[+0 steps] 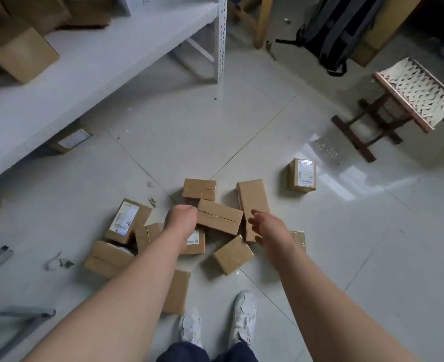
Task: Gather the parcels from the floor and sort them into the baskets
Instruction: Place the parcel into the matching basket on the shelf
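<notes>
Several brown cardboard parcels lie in a loose pile on the tiled floor in front of my feet. My left hand is down at the left end of a taped parcel that lies on top of the pile. Its fingers curl away from the camera, so whether they grip the parcel is hidden. My right hand hovers with relaxed, spread fingers over the near end of a long parcel. One labelled parcel stands apart to the right. Another labelled parcel lies at the pile's left. No basket is in view.
A white metal shelf holding cardboard boxes runs along the left, with a parcel under it. A folding stool stands at the right, and a dark backpack is behind it. Grey metal bars lie at the lower left. My white shoes are just behind the pile.
</notes>
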A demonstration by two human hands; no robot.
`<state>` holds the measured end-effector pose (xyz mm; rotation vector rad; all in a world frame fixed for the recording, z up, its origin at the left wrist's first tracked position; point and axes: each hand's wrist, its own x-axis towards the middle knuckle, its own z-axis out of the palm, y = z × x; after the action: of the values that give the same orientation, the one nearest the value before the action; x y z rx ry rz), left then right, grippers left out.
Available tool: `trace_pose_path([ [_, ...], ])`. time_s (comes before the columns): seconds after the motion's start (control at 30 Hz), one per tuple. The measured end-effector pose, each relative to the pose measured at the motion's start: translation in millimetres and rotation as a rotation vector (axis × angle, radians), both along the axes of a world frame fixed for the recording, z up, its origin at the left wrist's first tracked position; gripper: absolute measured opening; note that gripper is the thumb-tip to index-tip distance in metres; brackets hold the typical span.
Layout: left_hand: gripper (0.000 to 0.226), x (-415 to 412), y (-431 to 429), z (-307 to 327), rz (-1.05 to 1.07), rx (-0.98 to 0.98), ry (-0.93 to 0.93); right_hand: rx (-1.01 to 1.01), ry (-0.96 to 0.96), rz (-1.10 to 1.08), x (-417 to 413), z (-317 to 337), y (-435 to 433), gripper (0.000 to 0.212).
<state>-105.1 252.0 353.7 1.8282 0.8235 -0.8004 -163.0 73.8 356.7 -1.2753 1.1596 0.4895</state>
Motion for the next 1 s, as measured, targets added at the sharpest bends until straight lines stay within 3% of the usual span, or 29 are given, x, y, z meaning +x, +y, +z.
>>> trace_pose_path([
  [0.23, 0.030, 36.7, -11.8, -163.9, -0.016, 0.120, 0.020, 0.001, 0.092, 0.003, 30.9, -149.7, -18.2, 0.028],
  [0.3, 0.016, 45.4, -10.9, -207.6, -0.039, 0.134, 0.026, 0.006, 0.100, 0.017, 35.3, -198.0, -19.5, 0.025],
  [0.4, 0.044, 53.0, -7.8, -267.2, -0.088, 0.165, 0.049, 0.044, 0.098, 0.013, 41.7, -267.9, -14.3, 0.020],
  [0.5, 0.052, 57.0, -5.0, -313.2, -0.130, 0.178, 0.072, 0.051, 0.090, -0.040, 42.1, -332.9, -9.4, 0.029],
  [0.77, 0.043, 47.1, -1.8, -360.8, -0.089, 0.110, 0.028, 0.016, 0.137, -0.104, 49.2, -371.3, -5.5, 0.014],
  [0.9, 0.038, 38.1, 8.9, -356.4, 0.016, 0.133, 0.015, 0.069, 0.130, -0.171, 45.5, -365.4, -8.4, 0.031],
  [1.0, 0.029, 37.3, 12.9, -354.7, 0.114, 0.085, -0.005, 0.090, 0.074, -0.193, 44.7, -360.0, -9.2, 0.025],
])
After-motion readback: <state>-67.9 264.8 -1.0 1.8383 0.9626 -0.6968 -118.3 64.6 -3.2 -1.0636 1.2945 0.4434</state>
